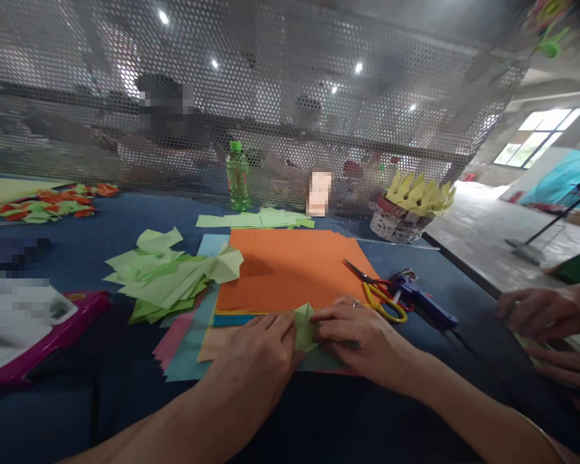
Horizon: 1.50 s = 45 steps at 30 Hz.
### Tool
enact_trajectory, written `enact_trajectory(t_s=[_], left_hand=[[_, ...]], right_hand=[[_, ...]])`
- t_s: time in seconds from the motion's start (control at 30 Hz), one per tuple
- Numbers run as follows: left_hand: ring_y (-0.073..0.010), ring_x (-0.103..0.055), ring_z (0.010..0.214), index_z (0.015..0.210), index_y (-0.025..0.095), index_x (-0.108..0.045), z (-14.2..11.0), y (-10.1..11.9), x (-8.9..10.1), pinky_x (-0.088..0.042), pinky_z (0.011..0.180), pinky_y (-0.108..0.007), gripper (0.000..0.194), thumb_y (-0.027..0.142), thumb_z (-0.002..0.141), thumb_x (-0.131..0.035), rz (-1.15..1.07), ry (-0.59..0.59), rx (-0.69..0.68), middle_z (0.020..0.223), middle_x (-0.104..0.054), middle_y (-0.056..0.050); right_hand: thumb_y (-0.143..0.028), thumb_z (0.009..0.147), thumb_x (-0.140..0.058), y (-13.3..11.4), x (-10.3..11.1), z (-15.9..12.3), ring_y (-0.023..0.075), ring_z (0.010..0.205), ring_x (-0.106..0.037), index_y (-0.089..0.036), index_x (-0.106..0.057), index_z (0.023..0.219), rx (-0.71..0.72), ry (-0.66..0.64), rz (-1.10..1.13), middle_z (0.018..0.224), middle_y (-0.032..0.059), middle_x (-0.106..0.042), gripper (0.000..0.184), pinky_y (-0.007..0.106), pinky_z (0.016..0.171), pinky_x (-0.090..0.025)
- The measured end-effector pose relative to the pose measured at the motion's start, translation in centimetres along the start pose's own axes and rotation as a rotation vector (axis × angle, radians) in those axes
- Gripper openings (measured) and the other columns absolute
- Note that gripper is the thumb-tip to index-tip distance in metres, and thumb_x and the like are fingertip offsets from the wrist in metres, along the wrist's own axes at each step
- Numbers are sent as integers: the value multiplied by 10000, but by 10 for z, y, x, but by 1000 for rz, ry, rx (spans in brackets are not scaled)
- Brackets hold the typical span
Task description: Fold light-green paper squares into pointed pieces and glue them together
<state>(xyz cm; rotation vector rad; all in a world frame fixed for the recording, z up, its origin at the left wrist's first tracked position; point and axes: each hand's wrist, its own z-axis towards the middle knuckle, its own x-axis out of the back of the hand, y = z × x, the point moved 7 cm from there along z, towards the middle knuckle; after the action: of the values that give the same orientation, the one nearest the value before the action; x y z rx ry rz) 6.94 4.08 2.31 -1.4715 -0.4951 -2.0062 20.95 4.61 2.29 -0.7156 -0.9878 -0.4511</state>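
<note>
Between my two hands is a small folded piece of light green paper [306, 327], its top edge coming to a point. My left hand [265, 341] presses on its left side with the fingers closed together. From the right, my right hand [350, 332], with a ring on one finger, pinches the other side. Just beyond lies a stack of orange paper [290, 264], over blue, pink and tan sheets. Yellow-and-red-handled scissors [386, 304] rest on its right edge, beside a blue glue gun [428, 301]. Left of the stack is a loose pile of green paper pieces [169, 274].
Light green strips [256, 220] lie behind the stack near a green bottle [237, 177]. A pot of yellow folded paper [406, 209] stands at the back right. At left are a magenta paper trimmer [53, 335] and orange-green pieces [53, 203]. Another person's hands [551, 316] are at right.
</note>
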Motion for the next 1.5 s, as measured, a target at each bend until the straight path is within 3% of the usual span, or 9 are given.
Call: enact_trajectory(t_s=[0.1, 0.2, 0.33, 0.63, 0.73, 1.03, 1.5], left_hand=[[-264, -664, 882, 1100, 148, -652, 1, 0, 0, -556, 725, -389, 191, 142, 931, -565, -49, -32, 8, 1094, -685, -107], [-284, -650, 1027, 1171, 139, -630, 2, 2, -4, -554, 871, -426, 236, 154, 944, -567, -150, -91, -18, 1197, -663, -129], [-299, -621, 1128, 1223, 130, -606, 3, 3, -5, -516, 976, -465, 274, 139, 956, -543, -182, -87, -36, 1261, -645, -139], [-324, -621, 1140, 1276, 120, -577, 5, 0, -1, -528, 951, -493, 329, 135, 949, -544, -159, -82, -11, 1315, -622, -158], [-349, -622, 1138, 1319, 126, -569, 4, -2, -4, -536, 925, -503, 408, 186, 918, -614, -134, -92, -9, 1323, -620, -169], [-353, -635, 1075, 1266, 200, -634, 1, -12, -4, -527, 880, -521, 373, 280, 903, -663, -94, -87, 83, 1237, -662, -136], [-331, -628, 1073, 1104, 145, -698, 2, -9, 1, -476, 962, -523, 238, 282, 914, -661, 2, 78, 54, 1187, -684, -154]], right_hand=[[-112, 910, -600, 1, 1, 0, 193, 1001, -669, -228, -721, 930, 16, 31, -5, 1134, 32, -734, 169, 338, 897, -514], [-124, 929, -580, -1, 5, 1, 194, 978, -684, -212, -704, 927, 46, 68, -19, 1084, 46, -747, 152, 352, 894, -519], [-96, 906, -561, -5, 10, 4, 205, 959, -697, -193, -653, 837, 64, 103, -60, 1000, 68, -753, 151, 372, 895, -524], [-40, 827, -556, -5, 10, 4, 212, 913, -703, -186, -584, 742, 41, 129, -60, 912, 65, -744, 171, 369, 864, -517], [-59, 851, -568, -4, 9, 4, 207, 918, -700, -182, -606, 749, 44, 123, -56, 908, 59, -743, 165, 360, 871, -515], [-166, 951, -589, 0, 7, 4, 189, 963, -666, -192, -706, 908, 45, 87, -47, 1061, 54, -741, 127, 331, 884, -514], [-130, 924, -578, 3, 8, 3, 201, 937, -645, -207, -725, 939, 26, 109, -32, 1066, 54, -748, 167, 349, 842, -527]])
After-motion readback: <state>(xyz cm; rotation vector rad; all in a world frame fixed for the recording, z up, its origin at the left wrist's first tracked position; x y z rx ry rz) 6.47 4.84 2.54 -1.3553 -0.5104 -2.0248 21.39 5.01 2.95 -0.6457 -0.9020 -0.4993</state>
